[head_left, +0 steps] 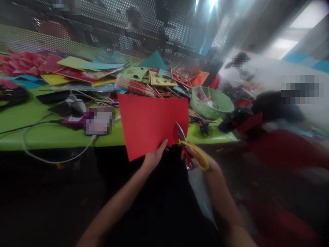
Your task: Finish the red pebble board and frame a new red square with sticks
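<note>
A sheet of red paper is held up in front of the table's near edge. My left hand grips its lower edge, thumb on the near face and fingers behind. In my right hand is a pair of scissors with one yellow and one red handle. The scissors' blades point up and lie at the right part of the sheet, with one blade visible over the red face. Part of the right hand is hidden behind the yellow handle.
On the green table stand a green basket, a glue gun and stacked coloured papers. A white cable hangs over the front edge at left. At right, a blurred person in red is close by.
</note>
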A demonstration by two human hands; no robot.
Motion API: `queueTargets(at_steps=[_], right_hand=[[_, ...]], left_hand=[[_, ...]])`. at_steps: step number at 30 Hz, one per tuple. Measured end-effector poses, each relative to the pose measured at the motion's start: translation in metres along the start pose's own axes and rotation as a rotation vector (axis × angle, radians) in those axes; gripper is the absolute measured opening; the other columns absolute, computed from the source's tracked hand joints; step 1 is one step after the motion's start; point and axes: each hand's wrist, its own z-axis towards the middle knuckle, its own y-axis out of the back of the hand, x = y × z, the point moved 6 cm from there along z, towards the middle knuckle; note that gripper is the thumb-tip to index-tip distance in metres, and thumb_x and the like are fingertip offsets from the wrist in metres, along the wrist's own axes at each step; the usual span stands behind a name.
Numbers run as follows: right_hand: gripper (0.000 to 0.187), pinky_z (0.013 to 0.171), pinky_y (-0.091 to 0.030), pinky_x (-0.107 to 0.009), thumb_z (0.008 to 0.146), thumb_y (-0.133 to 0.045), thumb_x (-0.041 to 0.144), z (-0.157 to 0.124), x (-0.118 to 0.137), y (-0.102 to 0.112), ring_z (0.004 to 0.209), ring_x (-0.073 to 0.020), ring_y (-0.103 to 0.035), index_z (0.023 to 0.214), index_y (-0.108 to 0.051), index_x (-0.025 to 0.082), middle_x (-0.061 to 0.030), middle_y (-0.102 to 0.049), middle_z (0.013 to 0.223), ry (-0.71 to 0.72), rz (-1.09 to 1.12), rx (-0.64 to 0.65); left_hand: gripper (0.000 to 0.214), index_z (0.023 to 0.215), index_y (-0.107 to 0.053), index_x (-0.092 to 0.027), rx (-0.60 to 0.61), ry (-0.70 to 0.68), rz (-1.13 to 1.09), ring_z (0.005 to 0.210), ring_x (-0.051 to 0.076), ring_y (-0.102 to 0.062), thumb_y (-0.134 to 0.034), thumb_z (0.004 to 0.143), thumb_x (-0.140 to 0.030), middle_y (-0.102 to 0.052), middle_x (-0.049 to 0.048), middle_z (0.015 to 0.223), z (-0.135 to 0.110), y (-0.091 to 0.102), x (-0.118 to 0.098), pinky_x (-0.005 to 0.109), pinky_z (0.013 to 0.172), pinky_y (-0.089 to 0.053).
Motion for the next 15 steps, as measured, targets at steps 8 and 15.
queueTargets(at_steps=[8,15], right_hand=[[0.059,0.047,-0.045,-0.029,0.086,-0.065,0.063,0.001,-0.007,0.001,0.056,-0.0162,-0.061,0.128,-0.060,0.022,-0.0057,-0.071,0.087,-0.023,0.027,0.033],[0.060,0.045,-0.044,-0.031,0.082,-0.060,0.074,0.010,-0.016,0.004,0.052,-0.0172,-0.059,0.111,-0.067,0.022,-0.0048,-0.070,0.077,-0.041,0.099,-0.032]], left_hand=[[0.030,0.070,-0.073,-0.020,-0.017,0.172,-0.209,0.069,0.020,-0.069,-0.070,0.083,-0.047,-0.074,0.0049,0.071,-0.001,-0.003,0.007,0.035,0.084,-0.054],[0.026,0.072,-0.074,-0.021,0.064,0.195,-0.213,0.066,0.019,-0.067,-0.071,0.082,-0.045,-0.074,0.0045,0.071,-0.013,-0.012,0.005,0.034,0.078,-0.054]])
